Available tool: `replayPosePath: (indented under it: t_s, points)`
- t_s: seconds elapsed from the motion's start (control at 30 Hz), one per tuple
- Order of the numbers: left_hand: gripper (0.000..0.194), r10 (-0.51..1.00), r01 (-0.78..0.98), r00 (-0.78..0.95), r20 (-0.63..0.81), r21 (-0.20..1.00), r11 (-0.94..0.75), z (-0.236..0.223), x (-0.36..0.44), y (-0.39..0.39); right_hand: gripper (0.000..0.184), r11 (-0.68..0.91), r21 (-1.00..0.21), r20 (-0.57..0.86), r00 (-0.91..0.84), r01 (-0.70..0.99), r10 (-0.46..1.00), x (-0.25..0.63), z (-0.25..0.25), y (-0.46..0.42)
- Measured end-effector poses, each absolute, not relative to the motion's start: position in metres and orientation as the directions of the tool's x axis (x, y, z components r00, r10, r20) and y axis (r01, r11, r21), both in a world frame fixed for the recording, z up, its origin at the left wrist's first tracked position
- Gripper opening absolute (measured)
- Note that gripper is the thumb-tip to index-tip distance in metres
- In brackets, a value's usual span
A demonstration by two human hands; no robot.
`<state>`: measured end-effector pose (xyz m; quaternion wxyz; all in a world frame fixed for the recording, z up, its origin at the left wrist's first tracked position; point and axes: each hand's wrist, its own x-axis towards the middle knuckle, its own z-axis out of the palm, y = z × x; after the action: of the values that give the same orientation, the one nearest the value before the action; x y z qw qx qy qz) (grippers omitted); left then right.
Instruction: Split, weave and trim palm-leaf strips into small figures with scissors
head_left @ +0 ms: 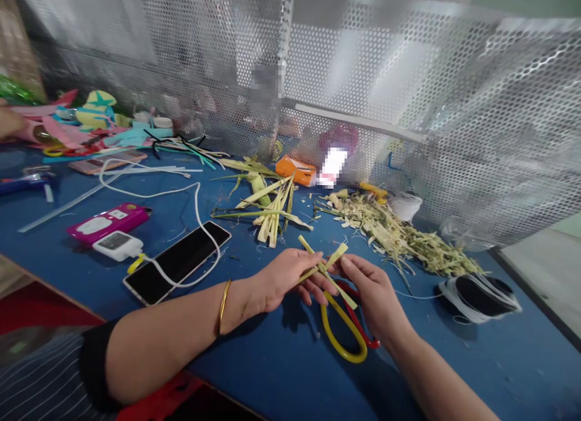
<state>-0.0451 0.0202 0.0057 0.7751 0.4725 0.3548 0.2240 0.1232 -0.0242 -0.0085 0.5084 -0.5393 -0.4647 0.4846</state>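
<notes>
Crossed strips of pale green palm leaf [327, 265] sit between both hands, just above the blue table [254, 348]. My left hand [290, 279] pinches the strips from the left, with a gold bangle on its wrist. My right hand [374, 294] pinches them from the right. Under the hands lie scissors with yellow and red handles [345, 333]. More leaf strips [270, 206] lie in a bundle just beyond the hands.
A heap of leaf trimmings [399, 233] lies to the right. A black phone [179, 261] on a white cable, a white charger [117, 244] and a pink device [109, 220] lie to the left. Perforated metal screen [408, 106] walls the back. Black thread spool [481, 294] far right.
</notes>
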Motion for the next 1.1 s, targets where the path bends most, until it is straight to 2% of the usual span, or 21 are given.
replayPosePath:
  t_s: [0.1,0.27,0.4,0.43,0.5,0.57,0.63,0.7,0.77,0.87,0.97,1.1]
  points:
    - [0.033,0.651,0.054,0.682,-0.333,0.911,0.409,0.005,-0.044,0.019,0.029,-0.1,-0.99,-0.11,0.097,-0.097,0.989,0.121,-0.008,-0.027]
    - [0.025,0.656,0.118,0.686,-0.315,0.938,0.327,0.002,-0.043,0.016,0.028,-0.068,-0.989,-0.091,0.176,-0.131,0.98,0.115,-0.015,-0.029]
    - [0.02,0.647,0.123,0.705,-0.289,0.949,0.289,0.0,-0.042,0.017,0.031,-0.125,-0.97,-0.159,0.151,-0.209,0.976,0.114,-0.016,-0.027]
    - [0.019,0.652,0.121,0.703,-0.285,0.951,0.285,0.0,-0.042,0.017,0.032,-0.137,-0.974,-0.162,0.135,-0.18,0.978,0.115,-0.015,-0.026]
    - [0.018,0.661,0.129,0.693,-0.286,0.952,0.277,0.0,-0.042,0.016,0.031,-0.102,-0.995,-0.103,0.164,-0.013,0.981,0.12,-0.013,-0.025]
    - [0.017,0.659,0.146,0.692,-0.295,0.951,0.272,0.001,-0.042,0.015,0.026,0.021,-0.966,0.086,0.245,0.259,0.966,0.126,-0.01,-0.024]
    - [0.018,0.638,0.172,0.708,-0.303,0.95,0.261,0.004,-0.042,0.012,0.025,0.151,-0.84,0.305,0.223,0.522,0.926,0.13,-0.007,-0.024]
    - [0.023,0.604,0.206,0.736,-0.307,0.951,0.232,0.005,-0.041,0.01,0.02,0.253,-0.703,0.407,0.084,0.665,0.91,0.129,-0.004,-0.026]
    - [0.028,0.574,0.237,0.758,-0.311,0.95,0.202,0.004,-0.04,0.007,0.012,0.325,-0.64,0.403,-0.055,0.696,0.913,0.126,-0.001,-0.029]
    - [0.03,0.55,0.248,0.771,-0.321,0.947,0.205,0.001,-0.038,0.003,0.015,0.366,-0.69,0.374,-0.125,0.624,0.919,0.119,0.002,-0.033]
    - [0.022,0.561,0.223,0.773,-0.296,0.955,0.196,0.0,-0.038,0.002,0.022,0.343,-0.755,0.393,-0.033,0.558,0.919,0.116,0.003,-0.035]
    - [0.013,0.563,0.238,0.768,-0.305,0.952,0.19,0.003,-0.039,0.003,0.024,0.323,-0.744,0.426,0.042,0.586,0.904,0.115,0.0,-0.035]
